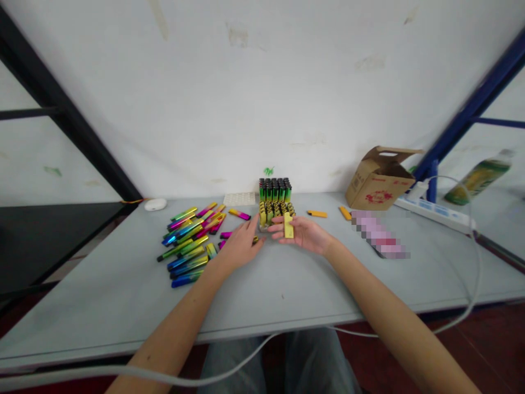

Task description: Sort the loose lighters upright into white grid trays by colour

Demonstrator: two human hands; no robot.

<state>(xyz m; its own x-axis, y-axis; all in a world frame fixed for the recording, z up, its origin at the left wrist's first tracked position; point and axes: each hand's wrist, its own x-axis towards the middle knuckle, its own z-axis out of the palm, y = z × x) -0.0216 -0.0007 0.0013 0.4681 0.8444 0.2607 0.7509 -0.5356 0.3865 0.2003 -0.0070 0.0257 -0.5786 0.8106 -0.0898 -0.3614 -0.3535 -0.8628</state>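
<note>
My right hand [307,234] holds a yellow lighter [289,225] upright against its fingers, in front of a block of lighters standing in rows. The front rows are yellow lighters [263,216] with metal tops; the back rows are green lighters [275,191] with black tops. At the block's left front corner is my left hand [240,243], fingers stretched forward and thumb apart. A small yellow and dark end shows by that thumb; what it belongs to is partly hidden. Left of this hand lies a loose pile of shiny multicoloured lighters [188,246].
Two orange lighters, one of them flat [317,213], lie right of the block. Farther right are a cardboard box [379,180], a blurred pink phone-shaped thing [377,235] and a power strip [437,213]. A white case [156,204] sits back left. A white cable crosses the front.
</note>
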